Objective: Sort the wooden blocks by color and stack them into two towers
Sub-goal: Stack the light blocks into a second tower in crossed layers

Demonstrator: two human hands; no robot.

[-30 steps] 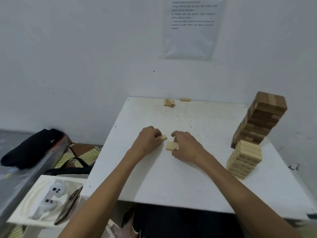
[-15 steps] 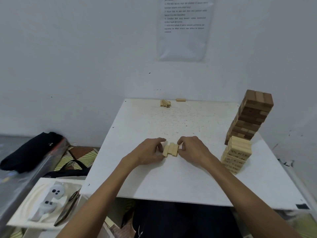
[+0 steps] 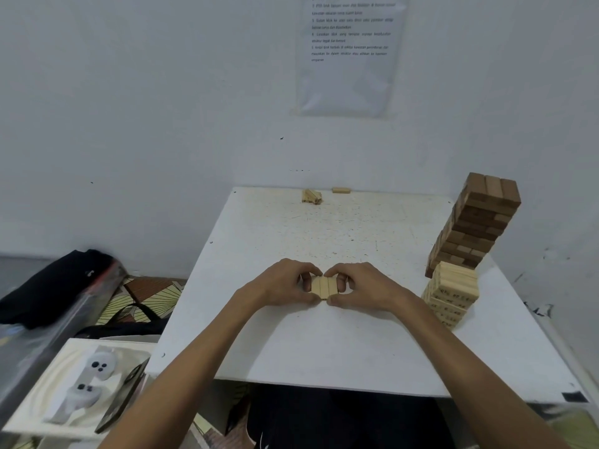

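Three light wooden blocks (image 3: 323, 286) lie side by side as one flat row on the white table (image 3: 324, 345). My left hand (image 3: 282, 283) pinches the row from its left side and my right hand (image 3: 363, 286) pinches it from the right, thumbs near, fingertips far. At the right edge stands a tall dark brown tower (image 3: 476, 225), leaning a little. In front of it stands a shorter light tower (image 3: 452, 293). More light blocks (image 3: 311, 196) and a single light block (image 3: 341, 190) lie at the table's far edge by the wall.
The table butts against a white wall with a printed sheet (image 3: 350, 53). Left of the table, lower down, a white tray (image 3: 42, 393) holds two white controllers (image 3: 94, 374) and a dark phone (image 3: 124, 393). A black bag (image 3: 55, 283) lies further left.
Both hands brought separate light blocks together, then squeezed them into one tight row of three. The view has shifted, so the towers sit further right.
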